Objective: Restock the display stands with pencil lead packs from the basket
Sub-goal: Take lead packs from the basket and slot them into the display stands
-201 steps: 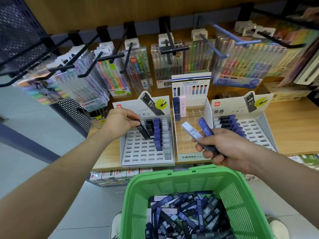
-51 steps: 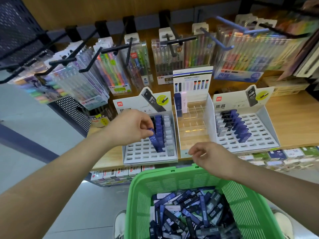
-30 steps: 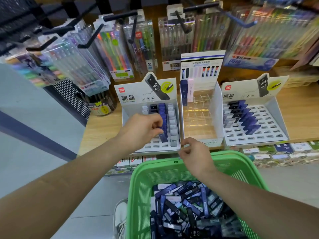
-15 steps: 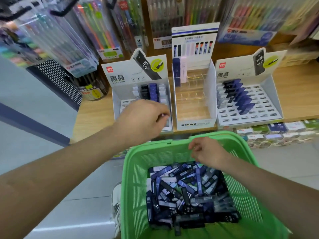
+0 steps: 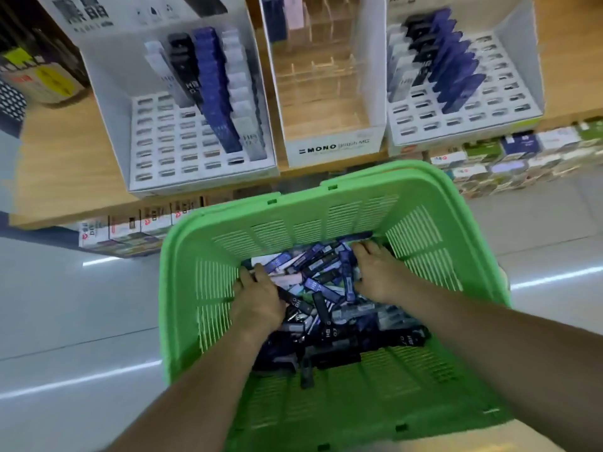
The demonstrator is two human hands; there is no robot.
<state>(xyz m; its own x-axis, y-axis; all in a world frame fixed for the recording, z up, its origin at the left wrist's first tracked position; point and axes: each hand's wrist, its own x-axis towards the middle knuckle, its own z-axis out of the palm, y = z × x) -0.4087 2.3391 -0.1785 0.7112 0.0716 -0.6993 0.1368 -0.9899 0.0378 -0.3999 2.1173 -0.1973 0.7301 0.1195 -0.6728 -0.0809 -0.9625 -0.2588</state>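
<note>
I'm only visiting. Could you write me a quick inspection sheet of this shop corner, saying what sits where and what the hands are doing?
Surface: wooden shelf, with three stands side by side on it.
Job's things: green basket holds a loose pile of pencil lead packs. The left stand and right stand are partly filled, with many slots bare. The middle clear stand is mostly bare.
Clutter: small boxes lined up below the shelf edge.
Hands: left hand and right hand are both down in the pile. Whether either grips a pack cannot be told.
Cables: nothing seen.
Surroundings: pale shiny floor; the picture is somewhat blurred.
</note>
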